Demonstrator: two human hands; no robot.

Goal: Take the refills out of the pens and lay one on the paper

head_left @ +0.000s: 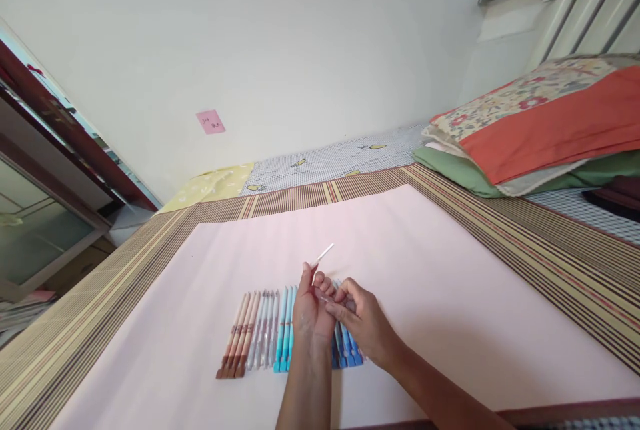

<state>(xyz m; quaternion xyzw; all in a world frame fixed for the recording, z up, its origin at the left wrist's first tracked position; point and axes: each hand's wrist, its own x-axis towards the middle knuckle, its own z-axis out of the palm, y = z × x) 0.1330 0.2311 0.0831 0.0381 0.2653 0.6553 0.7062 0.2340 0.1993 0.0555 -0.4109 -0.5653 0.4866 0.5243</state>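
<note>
I watch the left hand (311,313), palm up, thumb and finger closed on a thin white stick (326,252) that slants up and to the right above the pink sheet (440,323). Right hand (367,323) alongside, thumb and finger pinched on a clear piece (324,296) at the left palm; I can't make out its full shape. Beneath and beside the hands, pens in a row: brown-ended (237,340), clear (263,333), turquoise (283,340), then blue (354,350), partly hidden. Striped mat (125,277) under the sheet.
</note>
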